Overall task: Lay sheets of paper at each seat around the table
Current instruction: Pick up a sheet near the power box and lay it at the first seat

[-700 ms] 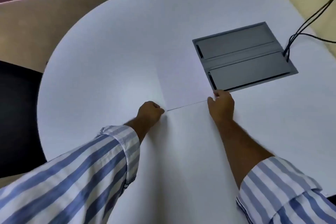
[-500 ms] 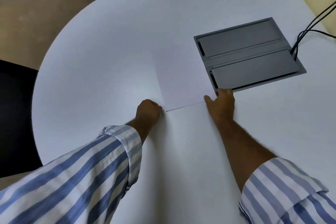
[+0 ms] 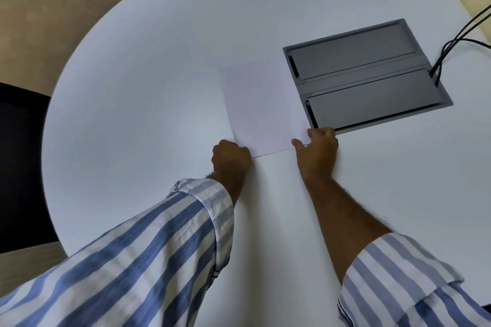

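A white sheet of paper (image 3: 261,106) lies flat on the white table (image 3: 138,93), just left of the grey cable box. My left hand (image 3: 230,158) is closed at the sheet's near left corner. At the near right corner my right hand (image 3: 317,152) pinches the edge, thumb stretched left along it. Both hands rest on the tabletop. The sheet's near edge shows as a thin dark line between them.
A grey recessed cable box (image 3: 366,77) with two lids sits right of the sheet. Black cables (image 3: 451,45) run from its right corner off the table. A black chair (image 3: 21,167) stands at the rounded left edge. Beige floor lies beyond.
The hands and the sheet have barely shifted on the table. The camera view has drifted slightly, so the box appears a little further right.
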Demonstrator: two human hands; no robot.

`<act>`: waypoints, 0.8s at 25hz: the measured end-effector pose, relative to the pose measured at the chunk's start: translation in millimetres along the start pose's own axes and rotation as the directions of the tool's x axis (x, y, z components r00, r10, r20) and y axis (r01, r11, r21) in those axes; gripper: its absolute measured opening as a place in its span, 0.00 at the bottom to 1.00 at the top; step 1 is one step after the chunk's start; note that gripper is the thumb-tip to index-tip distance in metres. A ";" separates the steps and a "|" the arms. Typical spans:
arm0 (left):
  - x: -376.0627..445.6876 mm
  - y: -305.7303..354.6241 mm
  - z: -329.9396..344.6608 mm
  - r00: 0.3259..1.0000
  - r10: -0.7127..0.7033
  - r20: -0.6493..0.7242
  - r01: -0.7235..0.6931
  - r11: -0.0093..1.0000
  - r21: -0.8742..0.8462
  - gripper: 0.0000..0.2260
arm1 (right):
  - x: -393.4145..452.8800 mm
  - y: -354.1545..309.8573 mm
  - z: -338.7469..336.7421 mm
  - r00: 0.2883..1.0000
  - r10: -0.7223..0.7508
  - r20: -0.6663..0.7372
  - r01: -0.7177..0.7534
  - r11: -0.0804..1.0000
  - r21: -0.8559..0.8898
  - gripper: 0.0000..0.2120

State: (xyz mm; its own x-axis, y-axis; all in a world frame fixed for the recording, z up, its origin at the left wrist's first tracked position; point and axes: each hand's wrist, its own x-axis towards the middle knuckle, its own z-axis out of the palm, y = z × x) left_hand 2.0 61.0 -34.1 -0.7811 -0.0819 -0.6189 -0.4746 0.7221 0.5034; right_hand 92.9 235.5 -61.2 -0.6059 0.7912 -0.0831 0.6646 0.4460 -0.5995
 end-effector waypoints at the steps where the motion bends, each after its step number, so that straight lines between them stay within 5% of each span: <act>1: -2.3 0.8 1.5 1.000 0.008 -0.004 -0.009 1.000 -0.030 0.09 | 0.1 0.0 -0.3 1.000 -0.003 0.004 0.003 1.000 0.002 0.23; 8: -12.8 1.0 1.3 0.999 0.011 -0.032 -0.018 0.970 -0.244 0.08 | 3.5 5.1 -2.2 0.999 -0.025 0.024 0.025 0.999 0.022 0.23; 14: -36.1 15.0 -0.6 0.979 0.200 -0.042 -0.201 0.902 -0.381 0.11 | 7.5 3.4 -9.4 0.993 0.117 0.021 -0.119 0.968 0.220 0.22; 18: -51.4 36.6 -3.2 0.984 0.170 0.058 -0.099 0.782 -0.616 0.11 | -0.2 8.9 -14.9 0.909 0.417 0.009 -0.362 0.779 0.512 0.18; 20: -56.8 46.0 -8.3 0.983 0.155 0.102 -0.046 0.732 -0.680 0.11 | -9.9 8.2 -21.5 0.819 0.559 0.128 -0.481 0.549 0.683 0.19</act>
State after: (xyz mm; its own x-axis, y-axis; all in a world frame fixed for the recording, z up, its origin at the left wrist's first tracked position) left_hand 21.1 93.2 29.2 -0.8001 0.1015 -0.5912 -0.5876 0.0656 0.8065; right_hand 113.8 240.3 -48.1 -0.1811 0.8438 -0.5051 0.3580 -0.4218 -0.8330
